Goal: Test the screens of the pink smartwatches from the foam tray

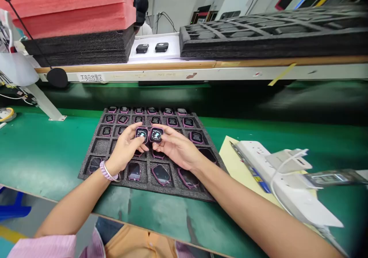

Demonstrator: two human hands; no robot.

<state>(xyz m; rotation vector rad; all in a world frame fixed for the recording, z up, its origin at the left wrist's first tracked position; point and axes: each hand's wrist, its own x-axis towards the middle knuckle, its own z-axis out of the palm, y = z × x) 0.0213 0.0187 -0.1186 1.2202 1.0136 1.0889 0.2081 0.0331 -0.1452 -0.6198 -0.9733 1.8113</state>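
My left hand (128, 147) grips a smartwatch (142, 134) with a lit screen, its thumb on the face's lower edge. Beside it, my right hand (175, 143) has its fingers closed round a second smartwatch (156, 135), also lit. The two watches are side by side above a dark foam tray (101, 147). Purple-rimmed watch cases fill many of the tray's compartments, such as a watch with a dark screen (133, 171) near the front and a watch showing text (196, 137) at the right. My hands hide part of the middle rows.
A white power strip (264, 162) with a charger and cable lies on yellow paper (230, 145) at right. Above, a shelf (172, 74) carries red foam blocks (71, 12), two black watch-like pieces (161, 47) and stacked black foam trays (258, 45). A person (141, 12) is behind the shelf.
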